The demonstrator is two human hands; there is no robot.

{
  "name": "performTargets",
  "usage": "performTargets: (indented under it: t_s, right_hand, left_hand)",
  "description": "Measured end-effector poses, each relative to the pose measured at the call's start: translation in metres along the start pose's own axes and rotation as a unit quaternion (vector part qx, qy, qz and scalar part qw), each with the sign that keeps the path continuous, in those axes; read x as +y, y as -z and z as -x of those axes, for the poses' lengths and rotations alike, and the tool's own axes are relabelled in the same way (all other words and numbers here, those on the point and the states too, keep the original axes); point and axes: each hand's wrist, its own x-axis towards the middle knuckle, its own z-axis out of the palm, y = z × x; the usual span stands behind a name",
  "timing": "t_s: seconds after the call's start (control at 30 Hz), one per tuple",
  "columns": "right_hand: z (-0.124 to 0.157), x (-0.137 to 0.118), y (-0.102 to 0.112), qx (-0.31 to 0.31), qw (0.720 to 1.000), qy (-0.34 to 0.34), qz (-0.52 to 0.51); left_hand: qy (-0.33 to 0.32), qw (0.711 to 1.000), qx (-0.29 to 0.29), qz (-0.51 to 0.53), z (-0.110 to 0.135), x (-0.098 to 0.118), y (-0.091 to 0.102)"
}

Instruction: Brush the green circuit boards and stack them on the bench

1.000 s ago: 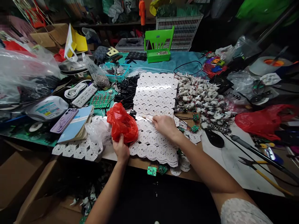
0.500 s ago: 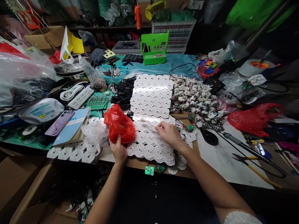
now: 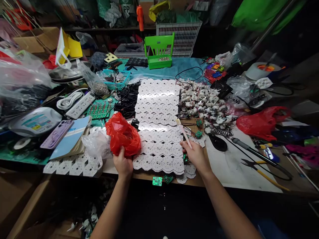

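My left hand (image 3: pixel 123 163) is closed on the lower edge of a crumpled red plastic bag (image 3: pixel 122 133). In my right hand (image 3: pixel 196 156) is a slim pale pink stick with a yellowish tip (image 3: pixel 184 133), pointing up and away; it looks like a small brush. Between my hands lie overlapping white circuit board panels (image 3: pixel 159 151) with holes and scalloped edges, and more such panels (image 3: pixel 157 99) lie farther back. My right hand is over their right edge. Small green circuit boards (image 3: pixel 157 181) poke out at the table's front edge.
A heap of white wired parts (image 3: pixel 201 101) lies right of the panels. Cutting pliers (image 3: pixel 261 171) and a soldering iron (image 3: pixel 254 154) lie at the right. On the left are a notebook (image 3: pixel 69 137), a phone (image 3: pixel 56 134) and a power strip (image 3: pixel 80 105). A green chair-shaped tray (image 3: pixel 159 61) stands behind.
My right hand has moved right and slightly down, from over the panels to their right edge. The pink stick has swung from pointing left to pointing away. My left hand still holds the red bag.
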Motion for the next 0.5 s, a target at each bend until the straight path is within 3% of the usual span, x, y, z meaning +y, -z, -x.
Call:
performTargets:
  t_s: [0.5]
  right_hand:
    - [0.0016, -0.0026, 0.0029, -0.045, 0.991, -0.056, -0.111]
  left_hand:
    - [0.025, 0.999, -0.007, 0.020, 0.0003, 0.0017, -0.0020]
